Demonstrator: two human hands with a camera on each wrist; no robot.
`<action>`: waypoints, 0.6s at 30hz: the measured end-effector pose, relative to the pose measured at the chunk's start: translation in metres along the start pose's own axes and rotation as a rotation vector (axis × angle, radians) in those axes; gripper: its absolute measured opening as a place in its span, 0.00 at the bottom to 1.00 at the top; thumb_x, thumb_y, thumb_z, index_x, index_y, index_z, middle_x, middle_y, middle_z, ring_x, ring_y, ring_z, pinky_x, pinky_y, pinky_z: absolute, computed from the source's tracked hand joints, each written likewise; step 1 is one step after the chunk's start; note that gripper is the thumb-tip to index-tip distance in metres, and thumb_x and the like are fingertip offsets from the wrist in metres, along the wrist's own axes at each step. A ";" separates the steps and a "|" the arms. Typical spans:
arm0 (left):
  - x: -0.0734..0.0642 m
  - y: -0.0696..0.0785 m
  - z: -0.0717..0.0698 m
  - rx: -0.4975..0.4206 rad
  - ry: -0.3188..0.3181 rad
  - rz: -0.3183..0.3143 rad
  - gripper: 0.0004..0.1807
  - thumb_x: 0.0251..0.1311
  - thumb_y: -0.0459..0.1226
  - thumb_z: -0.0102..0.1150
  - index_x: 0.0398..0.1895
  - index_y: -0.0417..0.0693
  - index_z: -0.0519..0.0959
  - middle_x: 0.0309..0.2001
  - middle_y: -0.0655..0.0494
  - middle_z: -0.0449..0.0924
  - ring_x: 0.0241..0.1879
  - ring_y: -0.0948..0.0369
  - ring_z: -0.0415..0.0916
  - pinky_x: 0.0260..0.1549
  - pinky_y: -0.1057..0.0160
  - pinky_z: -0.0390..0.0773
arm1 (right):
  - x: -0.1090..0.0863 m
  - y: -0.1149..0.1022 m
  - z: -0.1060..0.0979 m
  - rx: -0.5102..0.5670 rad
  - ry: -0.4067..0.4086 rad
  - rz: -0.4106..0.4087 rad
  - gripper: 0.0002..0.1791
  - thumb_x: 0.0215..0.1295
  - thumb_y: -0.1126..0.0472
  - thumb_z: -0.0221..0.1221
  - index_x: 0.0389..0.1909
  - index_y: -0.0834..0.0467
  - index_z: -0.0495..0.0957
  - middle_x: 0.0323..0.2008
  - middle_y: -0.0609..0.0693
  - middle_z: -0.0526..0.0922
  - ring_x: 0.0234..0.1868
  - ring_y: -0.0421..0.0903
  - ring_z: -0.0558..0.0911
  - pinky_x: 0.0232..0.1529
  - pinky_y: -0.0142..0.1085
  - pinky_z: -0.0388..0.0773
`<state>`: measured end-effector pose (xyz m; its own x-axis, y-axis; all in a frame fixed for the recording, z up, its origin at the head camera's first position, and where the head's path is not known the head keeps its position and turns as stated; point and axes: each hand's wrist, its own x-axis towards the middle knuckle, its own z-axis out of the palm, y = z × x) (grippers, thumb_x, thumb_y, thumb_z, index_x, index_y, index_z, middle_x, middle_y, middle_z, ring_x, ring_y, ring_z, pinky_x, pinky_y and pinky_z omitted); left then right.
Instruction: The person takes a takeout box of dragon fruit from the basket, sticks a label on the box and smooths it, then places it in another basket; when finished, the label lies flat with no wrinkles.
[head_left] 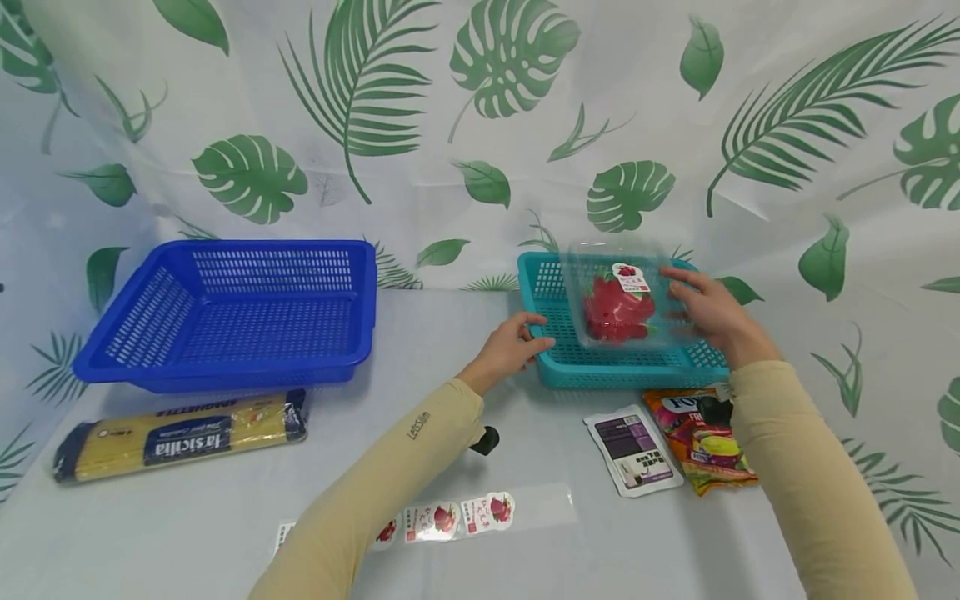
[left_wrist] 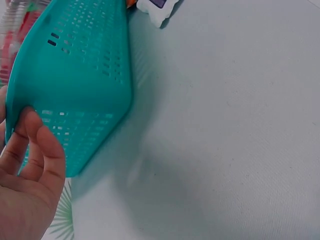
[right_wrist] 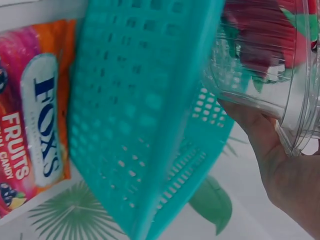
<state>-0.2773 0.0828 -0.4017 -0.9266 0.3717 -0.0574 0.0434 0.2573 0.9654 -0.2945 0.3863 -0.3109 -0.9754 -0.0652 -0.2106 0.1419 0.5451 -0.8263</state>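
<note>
In the head view, my right hand (head_left: 712,310) grips the right side of a clear plastic fruit box (head_left: 576,292). Red fruit with green leaves (head_left: 617,310) shows through its walls, and a white sticker with a fruit picture (head_left: 630,277) is on top. The box is over the teal basket (head_left: 600,377), tilted toward me. At the basket's left end, my left hand (head_left: 504,348) pinches the rim; the left wrist view shows its fingers (left_wrist: 50,145) curled against the outer wall. In the right wrist view the hand (right_wrist: 280,165) supports the box (right_wrist: 250,97) from beneath.
A blue basket (head_left: 247,367) stands at the left, behind a spaghetti pack (head_left: 187,437). Before the teal basket lie a white-and-purple pouch (head_left: 636,450) and a Fox's candy bag (head_left: 701,433). A strip of fruit stickers (head_left: 487,512) lies at the front, partly behind my left sleeve.
</note>
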 end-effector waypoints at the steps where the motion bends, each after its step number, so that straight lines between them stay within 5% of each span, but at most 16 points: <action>1: 0.000 0.000 0.000 0.003 0.002 -0.001 0.25 0.67 0.44 0.59 0.65 0.50 0.70 0.34 0.52 0.73 0.43 0.43 0.78 0.33 0.56 0.78 | 0.001 0.002 0.000 -0.006 -0.007 0.004 0.32 0.79 0.46 0.34 0.78 0.50 0.44 0.75 0.68 0.43 0.68 0.69 0.61 0.54 0.51 0.76; 6: -0.002 0.002 0.000 0.014 0.009 0.003 0.24 0.68 0.43 0.58 0.65 0.50 0.70 0.33 0.52 0.73 0.42 0.43 0.78 0.29 0.61 0.77 | 0.002 0.008 0.000 -0.020 -0.016 0.013 0.32 0.79 0.46 0.34 0.78 0.50 0.44 0.74 0.69 0.44 0.67 0.69 0.62 0.48 0.46 0.80; 18: 0.001 0.000 0.001 0.009 0.008 0.002 0.24 0.68 0.43 0.58 0.65 0.49 0.70 0.32 0.52 0.73 0.42 0.42 0.78 0.33 0.54 0.79 | 0.004 0.022 -0.001 -0.072 -0.069 0.029 0.32 0.79 0.46 0.35 0.78 0.51 0.44 0.73 0.71 0.45 0.67 0.71 0.61 0.59 0.59 0.69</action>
<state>-0.2776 0.0838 -0.4019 -0.9294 0.3652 -0.0539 0.0480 0.2643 0.9632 -0.2957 0.3989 -0.3294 -0.9568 -0.1043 -0.2713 0.1550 0.6064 -0.7799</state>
